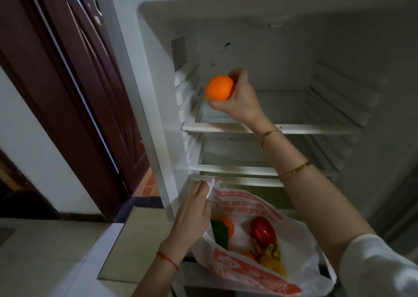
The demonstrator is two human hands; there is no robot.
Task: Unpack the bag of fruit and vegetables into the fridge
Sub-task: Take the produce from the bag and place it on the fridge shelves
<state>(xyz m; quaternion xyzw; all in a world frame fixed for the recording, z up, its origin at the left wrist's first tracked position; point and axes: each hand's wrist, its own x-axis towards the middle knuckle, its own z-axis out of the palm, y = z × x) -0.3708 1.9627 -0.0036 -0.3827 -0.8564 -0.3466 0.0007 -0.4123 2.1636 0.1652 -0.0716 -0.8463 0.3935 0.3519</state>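
My right hand (241, 101) grips an orange (219, 89) and holds it inside the open fridge, above the left end of the top glass shelf (305, 128). Lower down, my left hand (194, 215) pinches the handle of a white plastic bag with red print (260, 271) and holds it open in front of the fridge. Inside the bag I see a red pepper (263, 231), a green vegetable (219, 233), another orange fruit (227, 223) and something yellow (272, 265).
A second glass shelf (235, 168) sits below the top one, with a drawer space under it. The fridge's left wall (162, 93) has ribbed shelf rails. A dark red wooden door (74, 81) stands to the left, above a pale tiled floor (45, 256).
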